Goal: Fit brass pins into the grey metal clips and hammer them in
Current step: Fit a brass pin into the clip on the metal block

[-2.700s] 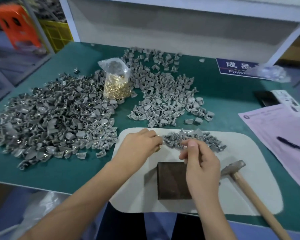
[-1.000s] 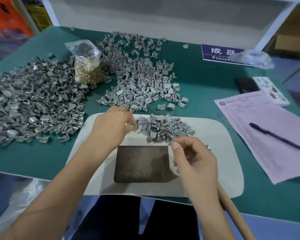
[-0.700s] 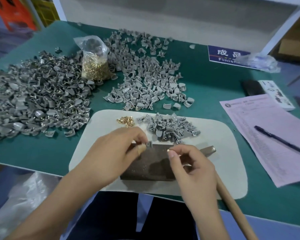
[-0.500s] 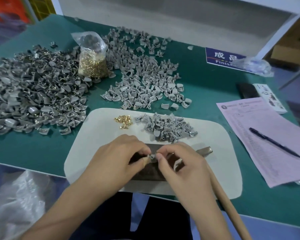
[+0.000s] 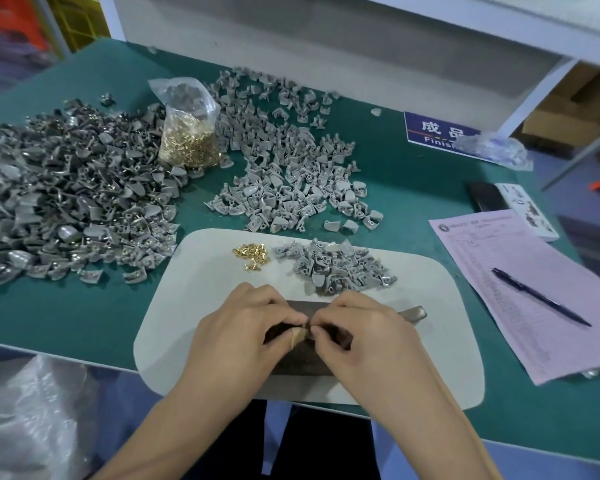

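Note:
My left hand (image 5: 246,330) and my right hand (image 5: 368,336) meet fingertip to fingertip over a dark metal block (image 5: 302,362) on the white mat (image 5: 201,282). Together they pinch one small grey clip (image 5: 307,331), which is mostly hidden. No pin shows between the fingers. A few loose brass pins (image 5: 252,255) and a small heap of grey clips (image 5: 336,266) lie on the mat's far side. The hammer head (image 5: 413,311) pokes out to the right of my right hand. Its handle is hidden under my right arm.
A clear bag of brass pins (image 5: 189,133) stands between a big clip pile (image 5: 66,195) on the left and a paler pile (image 5: 284,168) in the middle. At right lie a pink form (image 5: 520,306), a pen (image 5: 541,296), a phone (image 5: 485,200) and a blue sign (image 5: 433,133).
My left hand left the brass pins and my right hand left the clip heap. Both came together over the block, and their fingertips now pinch the clip.

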